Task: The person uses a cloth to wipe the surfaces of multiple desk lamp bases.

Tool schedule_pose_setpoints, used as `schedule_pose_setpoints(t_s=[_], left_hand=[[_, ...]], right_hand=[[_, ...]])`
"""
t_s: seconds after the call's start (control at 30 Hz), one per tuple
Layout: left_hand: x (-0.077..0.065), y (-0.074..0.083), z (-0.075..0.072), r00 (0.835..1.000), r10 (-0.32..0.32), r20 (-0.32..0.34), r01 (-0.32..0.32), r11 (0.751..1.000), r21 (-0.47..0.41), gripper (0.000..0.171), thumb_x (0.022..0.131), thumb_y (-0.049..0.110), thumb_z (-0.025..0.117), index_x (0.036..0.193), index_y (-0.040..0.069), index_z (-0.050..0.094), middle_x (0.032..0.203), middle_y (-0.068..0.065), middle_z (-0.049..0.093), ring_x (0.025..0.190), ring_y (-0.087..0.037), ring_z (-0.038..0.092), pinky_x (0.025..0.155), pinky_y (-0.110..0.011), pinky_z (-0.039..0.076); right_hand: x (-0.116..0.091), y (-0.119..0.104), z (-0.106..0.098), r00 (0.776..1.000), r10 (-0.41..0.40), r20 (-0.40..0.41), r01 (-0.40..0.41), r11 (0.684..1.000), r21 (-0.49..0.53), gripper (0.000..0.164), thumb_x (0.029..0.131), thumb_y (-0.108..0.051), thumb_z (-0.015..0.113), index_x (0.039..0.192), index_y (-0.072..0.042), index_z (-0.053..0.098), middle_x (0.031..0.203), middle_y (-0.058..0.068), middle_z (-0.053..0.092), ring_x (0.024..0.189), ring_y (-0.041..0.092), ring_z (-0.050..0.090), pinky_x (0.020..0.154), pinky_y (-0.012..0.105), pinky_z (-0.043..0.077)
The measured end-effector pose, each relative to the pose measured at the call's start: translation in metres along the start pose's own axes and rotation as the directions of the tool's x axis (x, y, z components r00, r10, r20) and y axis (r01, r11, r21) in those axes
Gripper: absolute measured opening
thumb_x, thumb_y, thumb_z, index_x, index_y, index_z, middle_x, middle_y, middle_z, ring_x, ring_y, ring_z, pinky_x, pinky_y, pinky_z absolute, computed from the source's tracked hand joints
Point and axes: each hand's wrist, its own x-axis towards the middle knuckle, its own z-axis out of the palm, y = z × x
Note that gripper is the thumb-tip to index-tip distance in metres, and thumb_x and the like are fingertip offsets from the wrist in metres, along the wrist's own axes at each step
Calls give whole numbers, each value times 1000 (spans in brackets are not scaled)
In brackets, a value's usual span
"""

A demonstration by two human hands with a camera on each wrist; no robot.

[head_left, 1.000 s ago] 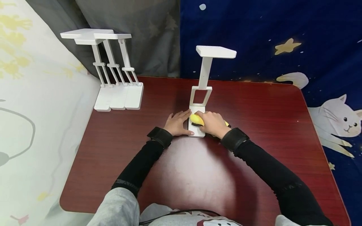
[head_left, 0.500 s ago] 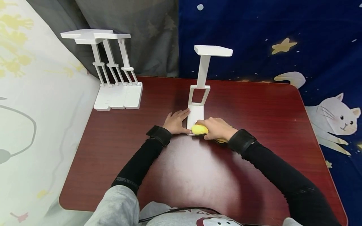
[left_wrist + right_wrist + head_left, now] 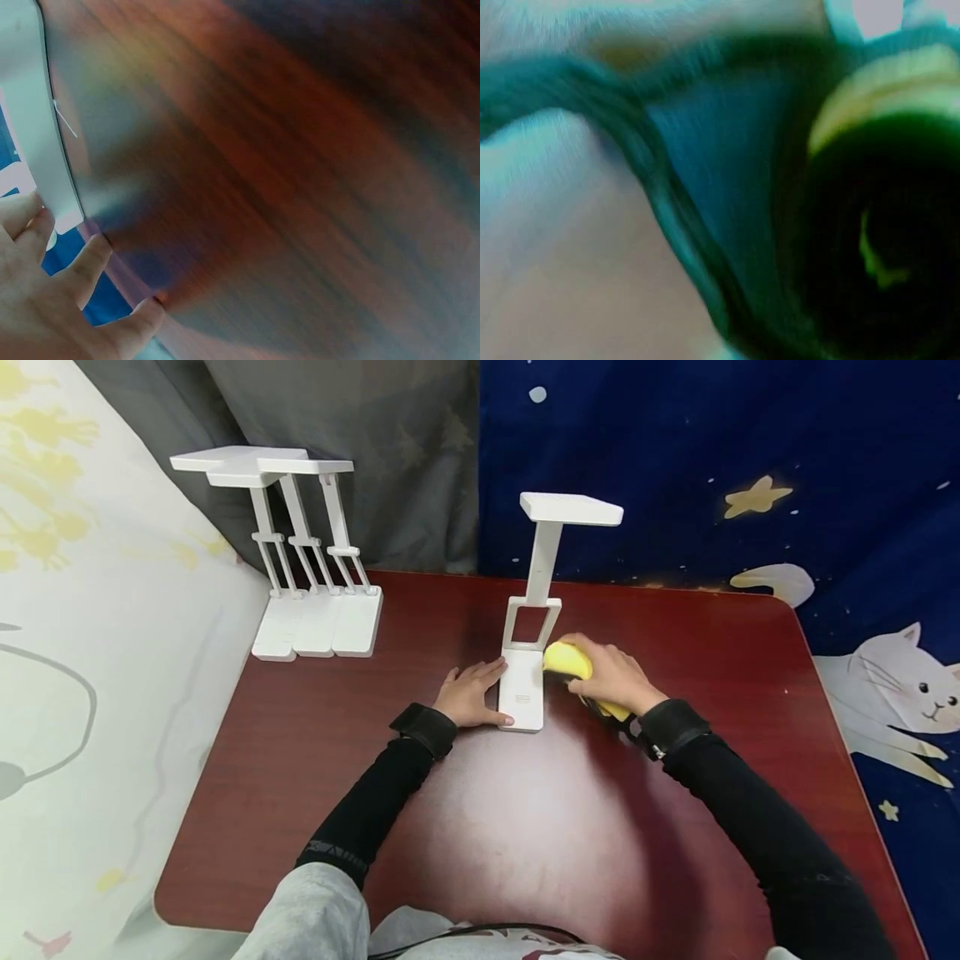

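Note:
A white folding stand [image 3: 521, 714] stands at the table's middle, its flat base low, its hinged frame and post rising to a tilted plate. My left hand [image 3: 471, 697] lies at the base's left edge, fingers straight, thumb across the front corner; in the left wrist view its fingers spread over the wood beside the white edge. My right hand [image 3: 617, 681] grips a yellow and black handheld tool [image 3: 567, 658] just right of the base. Its exact kind I cannot tell. Up close, the right wrist view shows a round black end with a yellow rim [image 3: 885, 90], blurred.
Several similar white stands [image 3: 315, 622] are packed side by side at the table's back left. Grey and dark blue curtains [image 3: 637, 435] hang behind the reddish wooden table [image 3: 315, 777]. A patterned white wall covering [image 3: 112, 652] borders the left side.
The yellow and black tool slid down the base to its front edge, then moved off to the right and back with my right hand. The left hand stayed at the base.

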Motion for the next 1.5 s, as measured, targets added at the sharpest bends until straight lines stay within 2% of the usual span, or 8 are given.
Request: schedule_pose_setpoints(t_s=[0.07,0.17,0.3,0.47,0.6,0.9,1.1,1.5], left_hand=[[-2,0,4,1000,-5,3,5,1000,-3,100,64,64,66,144,23,22,148,7,19,133,-18,20,102,-52,14],[-3,0,10,1000,-3,11,2,1000,5,100,64,65,65,144,23,21,148,7,18,133,-18,20,102,-52,14],[-1,0,12,1000,15,1,-15,1000,1,100,65,64,65,144,22,22,148,7,17,133,-18,19,102,-53,14],[2,-2,7,1000,4,-23,-4,1000,9,99,64,63,67,144,23,23,148,8,18,133,-17,19,102,-52,14],[4,-1,3,1000,1,2,-1,1000,14,99,65,64,65,144,23,21,148,9,15,133,-16,17,102,-52,12],[2,0,1,1000,0,11,-1,1000,9,99,65,63,65,144,22,20,148,8,15,133,-17,16,102,-52,12],[2,-3,3,1000,-5,10,5,1000,6,98,66,63,65,144,23,20,148,9,14,133,-17,17,102,-51,13],[7,-4,0,1000,-14,24,14,1000,15,99,66,64,65,144,23,19,148,8,15,133,-18,17,103,-50,12]], right_hand=[[4,7,10,987,129,-93,-129,992,4,67,68,-26,69,128,-25,40,88,9,59,65,24,53,51,37,41],[10,13,28,952,277,-132,-278,961,13,68,69,-28,66,131,-20,38,90,14,60,69,28,55,53,40,41],[19,11,43,933,338,-124,-341,940,-9,68,69,-28,66,130,-15,38,89,16,59,71,30,56,54,42,42],[31,3,45,951,281,-132,-293,952,-84,67,69,-27,68,127,-9,39,85,16,57,71,31,55,57,45,44],[33,3,43,960,247,-129,-264,954,-142,65,68,-25,68,124,-9,41,85,16,57,72,30,55,58,46,44],[20,4,46,984,160,-79,-173,964,-203,63,70,-23,69,126,-10,42,93,18,58,76,30,56,63,48,45],[8,7,50,998,60,-27,-65,962,-266,65,70,-22,70,128,-13,42,99,17,58,80,29,56,66,47,46],[-25,5,48,986,-145,81,163,940,-299,62,67,-19,71,123,-16,46,90,9,57,70,23,54,58,42,45]])
